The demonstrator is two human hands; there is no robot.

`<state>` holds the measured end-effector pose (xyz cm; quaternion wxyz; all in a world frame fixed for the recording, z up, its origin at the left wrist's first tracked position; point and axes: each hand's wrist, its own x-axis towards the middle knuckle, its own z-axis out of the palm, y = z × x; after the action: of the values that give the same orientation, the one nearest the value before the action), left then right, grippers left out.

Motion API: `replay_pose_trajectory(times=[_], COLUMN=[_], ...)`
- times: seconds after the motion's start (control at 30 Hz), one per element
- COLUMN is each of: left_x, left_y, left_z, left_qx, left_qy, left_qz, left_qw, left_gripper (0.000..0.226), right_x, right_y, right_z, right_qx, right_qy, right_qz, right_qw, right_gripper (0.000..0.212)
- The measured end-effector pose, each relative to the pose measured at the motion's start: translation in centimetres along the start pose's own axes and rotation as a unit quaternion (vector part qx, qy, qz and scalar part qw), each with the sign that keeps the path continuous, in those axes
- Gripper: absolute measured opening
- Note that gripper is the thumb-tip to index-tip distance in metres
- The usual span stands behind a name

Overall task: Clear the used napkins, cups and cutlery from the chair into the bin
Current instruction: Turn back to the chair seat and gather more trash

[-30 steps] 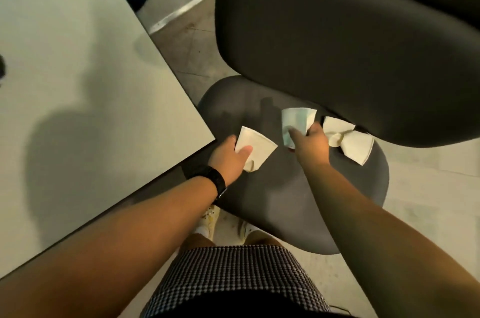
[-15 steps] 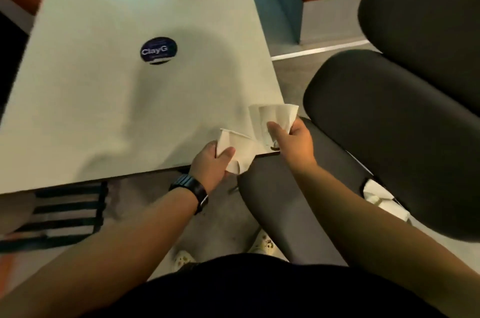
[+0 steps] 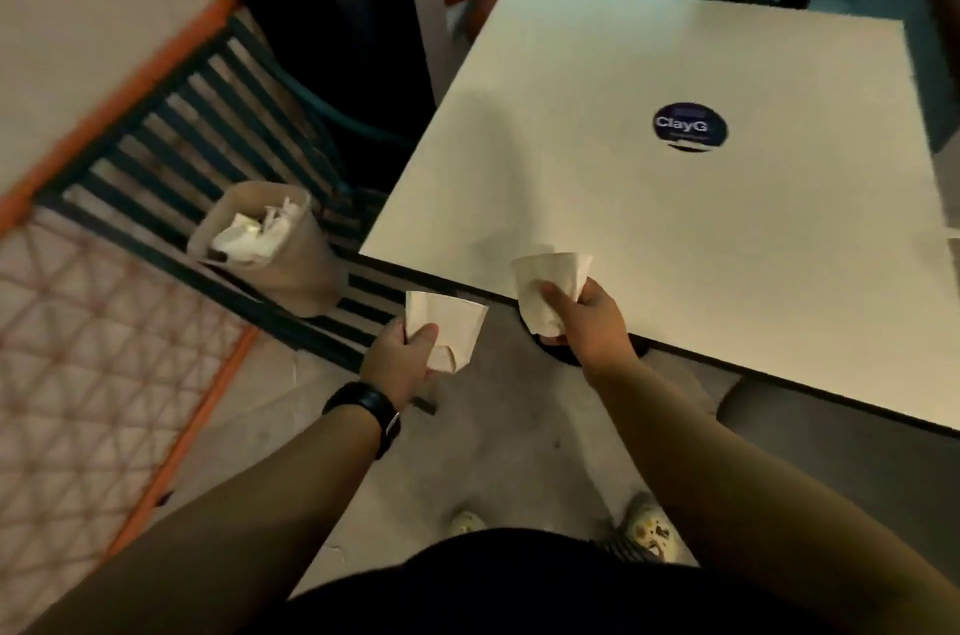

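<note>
**2 crumpled cups carried from the chair toward the bin**

Since the frame 0.5 s earlier, the view has been swung to the left: the chair is almost out of sight, the bin [image 3: 270, 245] is now seen on the floor ahead and to the left, and both hands have been carried away from the seat with their loads.

The left hand [image 3: 402, 364] is closed around a flattened paper cup [image 3: 447, 328], thumb across its lower front, over the floor just beside the corner of the surface [image 3: 675, 229]. The right hand [image 3: 584, 322] is closed around a second paper cup [image 3: 548, 291], thumb pressed into its side, at the near edge of the surface. Whether any cutlery is held along with them cannot be told.

The cups are judged very light, thin-walled and soft; both are already creased, so a firm squeeze does no harm, and nothing fragile is at stake. A hold across the narrow base end, as taken now, seems enough; the paper looks dry and unlikely to slip.

Each cup's long axis runs from the base in the palm up and away from the person, with the wider mouth end pointing forward and up. The left cup is leaned slightly right.

The bin is well apart from both hands, its mouth open upward and already holding white crumpled paper [image 3: 249, 234].
</note>
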<state>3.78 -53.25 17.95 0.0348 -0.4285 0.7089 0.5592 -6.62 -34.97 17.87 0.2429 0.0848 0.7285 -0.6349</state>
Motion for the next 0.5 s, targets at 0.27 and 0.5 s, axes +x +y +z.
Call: replay_pose_trajectory(times=[0.27, 0.5], left_x=[4.9, 11.1], left_y=[-3.3, -3.9], left_z=[-13.0, -18.9], left_qx=[-0.117, -0.132], left_qy=[0.099, 0.145], left_qz=[-0.064, -0.092], left_qw=[0.986, 0.976], left_gripper=[0.043, 0.034], right_x=[2.5, 8.2], right_y=[-3.0, -5.1], right_z=[16.4, 26.4], right_qx=[-0.027, -0.093], right_qy=[-0.111, -0.2], right_qz=[0.057, 0.054], right_qw=[0.992, 0.974], right_gripper=[0.047, 0.048])
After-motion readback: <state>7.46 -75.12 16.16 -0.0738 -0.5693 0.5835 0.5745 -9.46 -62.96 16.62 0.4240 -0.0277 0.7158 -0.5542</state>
